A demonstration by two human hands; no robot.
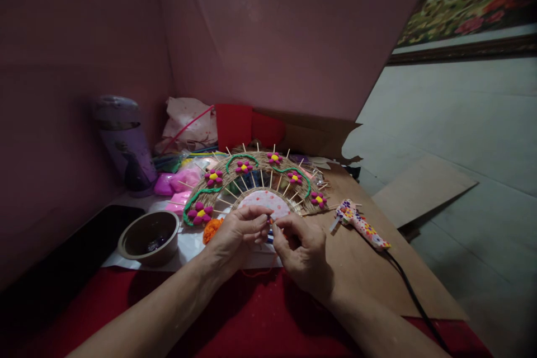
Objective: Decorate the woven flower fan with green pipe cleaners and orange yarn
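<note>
My left hand (241, 230) is closed in a pinch, its fingertips meeting those of my right hand (305, 246). Between them sits something small and dark with a touch of orange, too small to name. A strand of orange yarn (257, 274) loops below and runs up towards my right fingers, which are pinched together. Beside my left wrist lies a ball of orange yarn (212, 230). Just behind both hands rests a fan-shaped craft piece (260, 162) of twine woven on thin sticks, with magenta and yellow flowers, green braids and a dotted cloth centre.
On the left stand a brown bowl (149, 238) and a purple tumbler (126, 148). A flower-patterned glue gun (361, 225) with a black cord lies on the brown board (390, 282) at right. Pink packets (172, 182) and red sheets (235, 126) crowd the back by the wall.
</note>
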